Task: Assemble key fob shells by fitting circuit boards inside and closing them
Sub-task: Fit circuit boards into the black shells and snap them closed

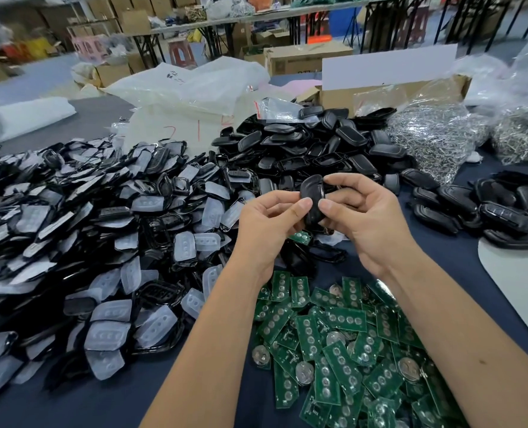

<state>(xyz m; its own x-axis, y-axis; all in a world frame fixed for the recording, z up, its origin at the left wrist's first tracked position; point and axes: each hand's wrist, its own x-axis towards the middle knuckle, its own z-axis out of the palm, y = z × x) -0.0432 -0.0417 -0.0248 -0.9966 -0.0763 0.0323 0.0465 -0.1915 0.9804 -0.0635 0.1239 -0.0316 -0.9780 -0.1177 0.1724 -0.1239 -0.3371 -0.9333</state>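
A black key fob shell (312, 197) is held upright between both hands above the table's middle. My left hand (267, 225) grips its left side, thumb pressed on the shell's face. My right hand (366, 211) pinches the right side, thumb on the face and fingers curled over the top. Whether a board sits inside the shell is hidden. A heap of green circuit boards (343, 344) with round metal contacts lies under my forearms. One loose green board (301, 237) lies just below the hands.
A large pile of black front shells with clear rubber button pads (96, 242) fills the left. Black back shells (312, 143) are heaped behind the hands, and more fobs (500, 208) lie at the right. Bags of metal parts (435, 134) and a cardboard box (343, 95) stand at the back right.
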